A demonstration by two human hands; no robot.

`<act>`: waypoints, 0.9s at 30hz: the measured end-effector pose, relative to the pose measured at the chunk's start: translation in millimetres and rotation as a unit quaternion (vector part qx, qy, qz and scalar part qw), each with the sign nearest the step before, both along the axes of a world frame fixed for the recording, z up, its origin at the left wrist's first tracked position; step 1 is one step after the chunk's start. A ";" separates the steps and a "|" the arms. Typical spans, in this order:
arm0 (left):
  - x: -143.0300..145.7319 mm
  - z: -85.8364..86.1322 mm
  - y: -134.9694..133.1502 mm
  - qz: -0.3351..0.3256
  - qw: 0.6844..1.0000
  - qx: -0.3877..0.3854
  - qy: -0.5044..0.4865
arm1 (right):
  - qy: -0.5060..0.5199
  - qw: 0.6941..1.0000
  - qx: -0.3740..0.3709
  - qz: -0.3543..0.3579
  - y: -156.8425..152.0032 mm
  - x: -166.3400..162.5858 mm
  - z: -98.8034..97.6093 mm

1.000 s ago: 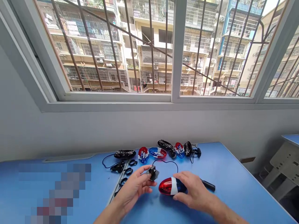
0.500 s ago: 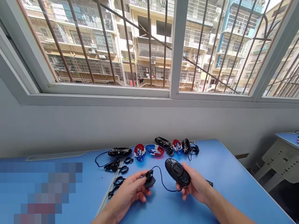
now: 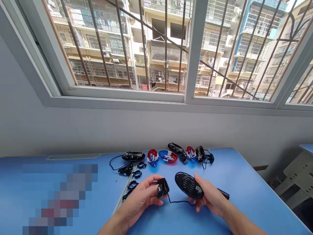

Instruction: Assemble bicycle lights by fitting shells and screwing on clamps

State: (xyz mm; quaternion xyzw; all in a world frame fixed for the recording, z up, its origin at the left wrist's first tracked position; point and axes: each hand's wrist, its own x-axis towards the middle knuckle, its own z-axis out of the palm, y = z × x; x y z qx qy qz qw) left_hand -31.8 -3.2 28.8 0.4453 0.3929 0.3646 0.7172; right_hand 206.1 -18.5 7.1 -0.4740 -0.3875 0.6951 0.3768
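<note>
A black oval device (image 3: pixel 188 185) with a round slotted grille, like a small speaker or horn, is held tilted in my right hand (image 3: pixel 210 195), its fingers wrapped round the right side. A thin black cord (image 3: pixel 181 201) hangs in a loop from it to a small black corded piece (image 3: pixel 162 188). My left hand (image 3: pixel 143 195) pinches that piece between thumb and fingers, just left of the oval device. Both hands are above the blue table (image 3: pixel 244 182). Partly hidden behind my right wrist lies a black rod-like item (image 3: pixel 223 194).
Along the back lie black oval devices (image 3: pixel 133 156) with cords and red-and-blue clear oval cases (image 3: pixel 168 156). Several black ring clamps (image 3: pixel 136 174) lie beside my left hand along a table seam. A wall and barred window (image 3: pixel 127 94) stand behind; another table (image 3: pixel 299 169) is at right.
My left hand has turned the small corded piece, so a different face shows, and the cord loop now hangs lower. The oval device is tilted slightly differently. The whole view has shifted a little.
</note>
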 end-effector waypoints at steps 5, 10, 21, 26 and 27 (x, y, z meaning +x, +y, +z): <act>-0.2 3.0 -0.1 0.005 0.996 0.043 0.083 | -0.019 1.000 0.000 0.002 -1.6 0.2 1.9; -9.3 5.7 2.1 -0.036 0.960 0.084 0.265 | -0.038 0.999 0.010 0.016 -1.8 -0.5 0.2; -20.4 12.2 0.6 -0.158 0.885 0.186 0.396 | -0.064 0.996 0.043 0.050 -1.4 -2.5 -4.4; -21.7 3.3 -0.5 -0.195 0.865 0.223 0.404 | -0.096 0.991 0.066 0.059 -4.0 -4.7 -2.2; -22.1 2.7 -0.8 -0.199 0.862 0.232 0.405 | -0.102 0.991 0.068 0.062 -4.3 -4.7 -2.2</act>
